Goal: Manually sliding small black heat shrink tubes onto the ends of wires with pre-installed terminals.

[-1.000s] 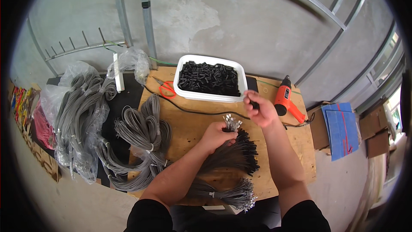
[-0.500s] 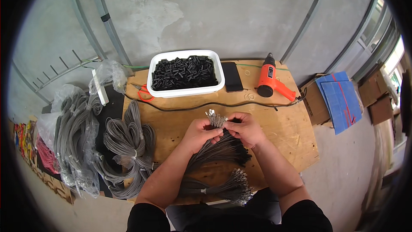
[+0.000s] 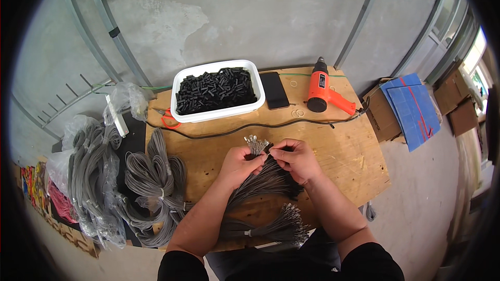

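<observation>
- At mid-table, I see left hand (image 3: 242,165) gripping grey wires (image 3: 257,149), metal tips (image 3: 252,139) up, presumably for access.
- Right hand (image 3: 296,160) pinches small dark piece (image 3: 271,149) beside them.
- White tub (image 3: 220,113) sits ahead, likely for reach.

Heat gun (image 3: 319,89), wire bundles (image 3: 259,183) — this is a workshop.

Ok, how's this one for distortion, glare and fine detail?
Head view: corners fall to black and the banded grey metal wall post bows; head view: the bright window at far right washes out; head view: the white plastic tub reads clearly, but detail between the right hand and silver-tipped grey wires in the left hand is too small to tell.
</observation>
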`<state>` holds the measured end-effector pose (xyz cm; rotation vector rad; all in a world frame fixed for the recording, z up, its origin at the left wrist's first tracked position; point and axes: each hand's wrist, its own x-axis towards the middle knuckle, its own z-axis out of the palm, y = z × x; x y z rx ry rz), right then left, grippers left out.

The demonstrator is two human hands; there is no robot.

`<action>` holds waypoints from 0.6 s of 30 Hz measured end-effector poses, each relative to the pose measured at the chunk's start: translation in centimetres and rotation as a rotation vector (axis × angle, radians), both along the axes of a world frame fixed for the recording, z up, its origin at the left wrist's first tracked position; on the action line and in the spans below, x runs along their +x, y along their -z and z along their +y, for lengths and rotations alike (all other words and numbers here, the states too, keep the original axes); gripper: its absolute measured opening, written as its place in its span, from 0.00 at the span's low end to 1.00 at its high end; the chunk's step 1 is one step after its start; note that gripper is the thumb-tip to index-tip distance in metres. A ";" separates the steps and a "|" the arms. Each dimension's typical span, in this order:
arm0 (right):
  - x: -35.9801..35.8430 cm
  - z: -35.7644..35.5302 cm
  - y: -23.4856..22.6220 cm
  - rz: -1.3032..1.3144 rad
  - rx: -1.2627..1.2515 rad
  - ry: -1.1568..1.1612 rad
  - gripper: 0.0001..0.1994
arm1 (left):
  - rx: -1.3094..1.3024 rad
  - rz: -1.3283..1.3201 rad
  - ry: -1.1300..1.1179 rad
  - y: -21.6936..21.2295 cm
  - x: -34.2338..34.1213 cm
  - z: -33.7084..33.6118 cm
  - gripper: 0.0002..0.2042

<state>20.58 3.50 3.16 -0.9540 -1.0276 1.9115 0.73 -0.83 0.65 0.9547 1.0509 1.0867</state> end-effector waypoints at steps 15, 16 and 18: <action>1.7 4.2 -0.6 0.370 -0.192 -0.064 0.10 | -0.059 -0.034 -0.086 0.3 0.3 0.2 0.06; 1.6 4.4 -0.6 0.360 -0.175 -0.091 0.09 | -0.065 -0.046 -0.096 0.1 0.3 0.2 0.06; 1.3 4.7 -0.1 0.318 -0.149 -0.111 0.08 | -0.065 -0.053 -0.113 0.2 0.3 0.2 0.06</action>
